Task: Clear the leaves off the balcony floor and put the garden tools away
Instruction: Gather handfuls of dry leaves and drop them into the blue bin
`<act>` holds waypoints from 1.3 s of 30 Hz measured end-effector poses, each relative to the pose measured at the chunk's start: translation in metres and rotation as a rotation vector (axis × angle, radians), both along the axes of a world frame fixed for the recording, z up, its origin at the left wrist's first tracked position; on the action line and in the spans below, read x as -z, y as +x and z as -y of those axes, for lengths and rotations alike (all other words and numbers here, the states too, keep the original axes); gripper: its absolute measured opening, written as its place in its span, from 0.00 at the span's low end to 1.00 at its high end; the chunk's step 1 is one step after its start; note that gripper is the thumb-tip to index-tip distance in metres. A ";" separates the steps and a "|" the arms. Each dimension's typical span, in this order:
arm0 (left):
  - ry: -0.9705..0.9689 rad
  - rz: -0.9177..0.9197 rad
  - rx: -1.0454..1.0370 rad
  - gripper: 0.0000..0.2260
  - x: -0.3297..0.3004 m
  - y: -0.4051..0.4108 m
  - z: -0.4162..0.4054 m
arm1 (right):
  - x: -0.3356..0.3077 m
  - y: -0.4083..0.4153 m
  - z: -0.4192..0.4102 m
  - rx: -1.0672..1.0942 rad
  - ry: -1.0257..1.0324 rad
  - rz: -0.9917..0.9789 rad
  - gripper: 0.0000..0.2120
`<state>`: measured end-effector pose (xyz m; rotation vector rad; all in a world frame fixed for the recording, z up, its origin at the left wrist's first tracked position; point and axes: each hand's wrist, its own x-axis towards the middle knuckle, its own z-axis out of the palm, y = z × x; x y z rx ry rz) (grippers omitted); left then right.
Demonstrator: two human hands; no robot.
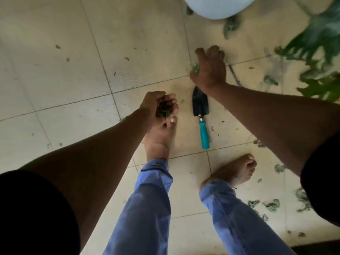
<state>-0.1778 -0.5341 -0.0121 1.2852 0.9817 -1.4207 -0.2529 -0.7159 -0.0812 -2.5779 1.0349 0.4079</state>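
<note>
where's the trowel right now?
Head view: the trowel lies flat on the floor tiles, centre-right, below the right hand and right of the left hand; nobody holds it.

Looking like a home balcony: pale tiled floor (73,57) lying strewn with leaf scraps (272,205), a leafy green plant (316,52) spreading beside a white pot (219,8) standing on those tiles.

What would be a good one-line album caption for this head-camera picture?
Barefoot on the balcony tiles, left hand cupping gathered leaves, right hand picking up more beside a teal-handled trowel.
</note>
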 end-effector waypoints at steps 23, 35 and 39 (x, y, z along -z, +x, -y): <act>-0.092 -0.027 0.132 0.07 0.008 0.012 0.015 | -0.099 -0.021 -0.094 -0.225 0.379 0.400 0.04; -0.137 -0.069 -0.039 0.12 0.013 0.020 0.039 | -0.025 0.004 0.041 0.505 -0.013 0.282 0.23; -0.142 -0.066 -0.021 0.13 0.023 0.022 0.029 | 0.003 0.021 0.088 0.593 -0.051 0.112 0.34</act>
